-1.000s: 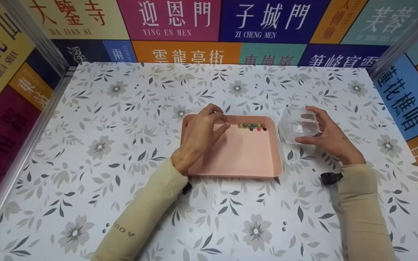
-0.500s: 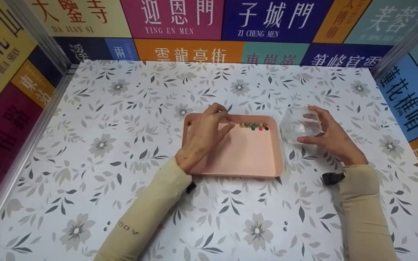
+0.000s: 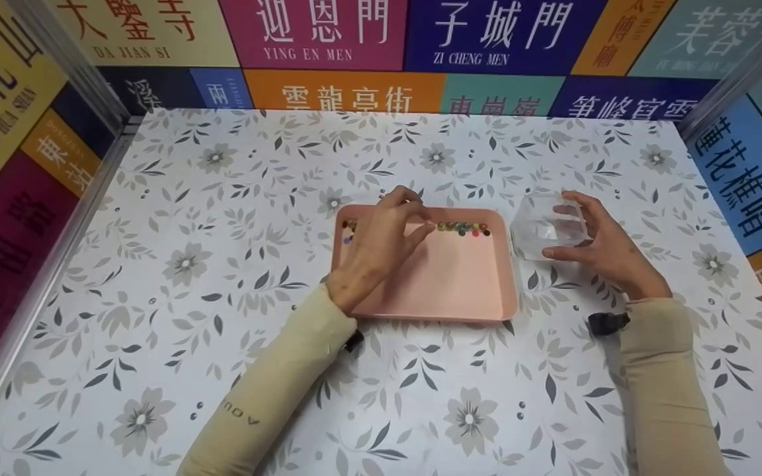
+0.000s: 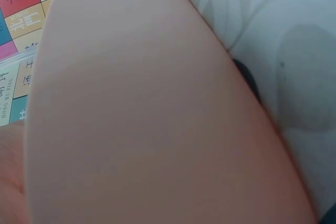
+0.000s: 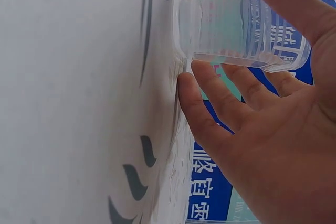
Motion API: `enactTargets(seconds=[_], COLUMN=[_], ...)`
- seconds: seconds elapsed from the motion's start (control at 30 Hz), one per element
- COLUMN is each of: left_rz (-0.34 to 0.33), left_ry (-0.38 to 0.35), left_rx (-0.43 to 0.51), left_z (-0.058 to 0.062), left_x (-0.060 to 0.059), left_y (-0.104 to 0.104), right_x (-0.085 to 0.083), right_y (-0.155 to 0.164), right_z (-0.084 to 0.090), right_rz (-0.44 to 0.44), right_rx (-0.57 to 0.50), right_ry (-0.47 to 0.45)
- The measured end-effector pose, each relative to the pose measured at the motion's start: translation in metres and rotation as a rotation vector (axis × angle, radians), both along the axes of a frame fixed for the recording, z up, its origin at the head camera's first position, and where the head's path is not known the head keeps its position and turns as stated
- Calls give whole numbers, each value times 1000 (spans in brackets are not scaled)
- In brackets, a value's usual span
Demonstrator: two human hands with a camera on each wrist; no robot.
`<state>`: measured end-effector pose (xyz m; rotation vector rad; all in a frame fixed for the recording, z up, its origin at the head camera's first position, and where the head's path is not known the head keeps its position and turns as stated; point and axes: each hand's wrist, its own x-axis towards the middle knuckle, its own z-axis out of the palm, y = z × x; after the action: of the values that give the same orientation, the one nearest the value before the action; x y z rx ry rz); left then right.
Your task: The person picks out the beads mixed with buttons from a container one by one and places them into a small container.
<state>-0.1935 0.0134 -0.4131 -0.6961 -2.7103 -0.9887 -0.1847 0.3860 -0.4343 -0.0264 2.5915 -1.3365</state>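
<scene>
My left hand (image 3: 381,244) reaches over the pink tray (image 3: 460,311). Its thumb and bent index fingertip come close together at the left end of a row of small coloured beads (image 3: 464,227) along the tray's far wall. Whether a bead sits between those fingertips cannot be made out. More beads (image 3: 348,228) show in the far left corner, partly hidden by the hand. To the right of the tray, my right hand (image 3: 609,248) holds a clear plastic box (image 3: 543,228) between thumb and fingers. In the right wrist view the box (image 5: 226,19) lies against the thumb and fingers.
White floral paper (image 3: 222,218) covers the table. Printed panels (image 3: 328,39) stand along the back and both sides. The tray's underside or outer wall (image 4: 142,103) fills most of the left wrist view.
My left hand has shifted slightly right along the tray's far side, uncovering beads in the far left corner. The right hand and the box stay nearly still.
</scene>
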Motion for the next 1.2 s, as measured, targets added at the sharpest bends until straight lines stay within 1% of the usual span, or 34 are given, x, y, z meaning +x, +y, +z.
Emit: enactTargets(seconds=[0.3, 0.5, 0.6, 0.83, 0.9, 1.03, 1.2], left_rz=[-26, 7, 12, -11, -20, -32, -22], left_ry=[-19, -23, -24, 2, -4, -19, -10], left_rx=[17, 10, 2, 12, 27, 51, 31], left_z=[-3, -1, -1, -3, -3, -1, 1], left_x=[-2, -2, -1, -2, -2, -4, -3], left_y=[1, 0, -1, 1, 2, 4, 5], right_x=[4, 4, 5, 3, 3, 4, 1], right_y=[2, 2, 2, 2, 2, 3, 1], right_z=[0, 1, 1, -1, -1, -1, 0], right_rz=[6, 6, 1, 18, 18, 12, 19], right_rx=[19, 15, 8, -15, -25, -12, -18], right_ry=[22, 16, 7, 1, -1, -3, 7])
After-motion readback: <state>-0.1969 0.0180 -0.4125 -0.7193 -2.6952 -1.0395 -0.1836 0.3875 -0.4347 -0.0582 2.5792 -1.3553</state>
